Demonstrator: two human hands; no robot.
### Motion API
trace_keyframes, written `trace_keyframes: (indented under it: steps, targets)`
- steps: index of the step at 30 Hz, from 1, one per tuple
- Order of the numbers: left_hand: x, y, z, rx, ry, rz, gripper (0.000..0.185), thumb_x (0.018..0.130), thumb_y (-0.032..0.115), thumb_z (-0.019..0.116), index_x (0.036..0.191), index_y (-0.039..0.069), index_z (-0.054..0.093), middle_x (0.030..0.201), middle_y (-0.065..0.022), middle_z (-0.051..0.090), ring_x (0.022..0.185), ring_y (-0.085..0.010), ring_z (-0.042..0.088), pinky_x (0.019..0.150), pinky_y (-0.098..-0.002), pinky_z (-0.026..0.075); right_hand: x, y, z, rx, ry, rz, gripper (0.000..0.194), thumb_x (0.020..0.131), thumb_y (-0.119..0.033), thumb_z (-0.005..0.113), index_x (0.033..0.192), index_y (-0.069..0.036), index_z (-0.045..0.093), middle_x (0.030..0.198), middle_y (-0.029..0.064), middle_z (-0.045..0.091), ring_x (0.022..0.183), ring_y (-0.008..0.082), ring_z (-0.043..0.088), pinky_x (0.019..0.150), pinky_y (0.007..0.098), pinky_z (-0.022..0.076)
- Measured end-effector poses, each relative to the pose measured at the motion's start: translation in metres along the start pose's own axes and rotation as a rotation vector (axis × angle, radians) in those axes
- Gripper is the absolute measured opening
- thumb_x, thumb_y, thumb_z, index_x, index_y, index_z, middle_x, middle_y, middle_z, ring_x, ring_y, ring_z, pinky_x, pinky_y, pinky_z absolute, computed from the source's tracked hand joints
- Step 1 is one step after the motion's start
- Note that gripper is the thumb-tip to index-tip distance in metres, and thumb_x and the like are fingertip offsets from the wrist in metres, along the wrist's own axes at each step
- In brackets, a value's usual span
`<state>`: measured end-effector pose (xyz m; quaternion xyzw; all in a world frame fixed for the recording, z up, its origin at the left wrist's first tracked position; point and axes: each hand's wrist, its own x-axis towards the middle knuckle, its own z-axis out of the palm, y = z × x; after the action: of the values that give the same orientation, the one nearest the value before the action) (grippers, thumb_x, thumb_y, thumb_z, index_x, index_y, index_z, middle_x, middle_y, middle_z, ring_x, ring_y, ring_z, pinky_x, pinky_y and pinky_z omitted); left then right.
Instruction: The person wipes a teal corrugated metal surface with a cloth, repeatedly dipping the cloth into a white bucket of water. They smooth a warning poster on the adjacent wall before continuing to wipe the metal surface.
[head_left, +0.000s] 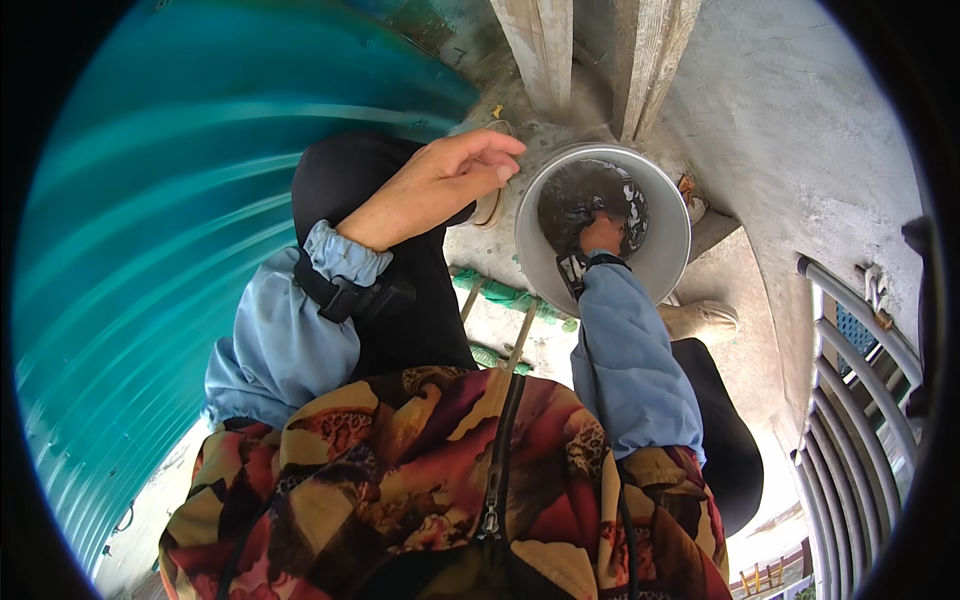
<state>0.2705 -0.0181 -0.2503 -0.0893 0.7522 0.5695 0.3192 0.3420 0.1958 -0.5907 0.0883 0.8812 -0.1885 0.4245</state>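
A round metal bucket (670, 184) stands on the floor in front of me, with dark, murky water (559, 184) inside. My right hand (602, 232) reaches down into it; its fingers are under the water, so whether they hold anything is hidden. A device is strapped at that wrist. Left of the bucket, above my knee, my left hand (450, 176) hangs in the air with its fingers loosely curved and nothing visible in them. Light blue sleeve covers (634, 337) are on both forearms.
Corrugated teal metal sheeting (165, 195) rises on the left. Two wooden posts (541, 60) stand behind the bucket, beside a concrete wall (795, 112). Metal railings (847, 390) are at the right. Thin bars wrapped in green material (499, 292) lie between my legs.
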Motion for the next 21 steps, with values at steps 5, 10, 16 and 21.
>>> trace_keyframes:
  steps: [5, 10, 16, 21]
  targets:
    - [0.006, -0.008, -0.001, 0.072, -0.025, 0.043, 0.033, 0.095, 0.018, 0.054, 0.125, 0.005, 0.053, 0.113, -0.0061, 0.061, 0.102, -0.0111, 0.056, 0.091, -0.0262, 0.044, 0.006, 0.005, 0.003, 0.064, -0.219, -0.281, 0.052, 0.078, -0.032, 0.065, 0.125, -0.011, 0.058, 0.127, 0.0205, 0.055, 0.118, 0.0337, 0.052, 0.098, 0.0425, 0.0439]
    - [0.025, -0.033, 0.005, -0.058, 0.006, -0.008, 0.030, 0.095, 0.020, 0.054, 0.123, 0.007, 0.055, 0.113, -0.0052, 0.061, 0.104, -0.0108, 0.055, 0.091, -0.0280, 0.043, -0.008, 0.019, -0.035, 0.492, 0.139, -0.198, 0.033, 0.078, -0.027, 0.064, 0.104, -0.008, 0.064, 0.093, 0.0097, 0.070, 0.082, 0.0280, 0.066, 0.078, 0.0357, 0.0521]
    - [0.083, -0.112, 0.100, -0.114, 0.016, 0.033, 0.043, 0.095, 0.039, 0.052, 0.121, 0.005, 0.055, 0.117, -0.0073, 0.059, 0.110, -0.0154, 0.053, 0.094, -0.0292, 0.040, -0.090, -0.005, -0.097, 1.491, -0.033, -0.166, 0.015, 0.085, -0.012, 0.059, 0.099, -0.014, 0.063, 0.092, 0.0004, 0.067, 0.081, 0.0138, 0.063, 0.073, 0.0309, 0.0513]
    - [0.096, -0.120, 0.139, -0.504, -0.111, -0.235, 0.052, 0.092, 0.049, 0.054, 0.120, 0.006, 0.054, 0.122, -0.0086, 0.055, 0.109, -0.0158, 0.052, 0.087, -0.0308, 0.045, -0.161, -0.018, -0.138, 1.679, -0.108, -0.357, 0.024, 0.092, -0.032, 0.060, 0.105, -0.012, 0.063, 0.100, 0.0002, 0.065, 0.088, 0.0123, 0.061, 0.077, 0.0280, 0.0477]
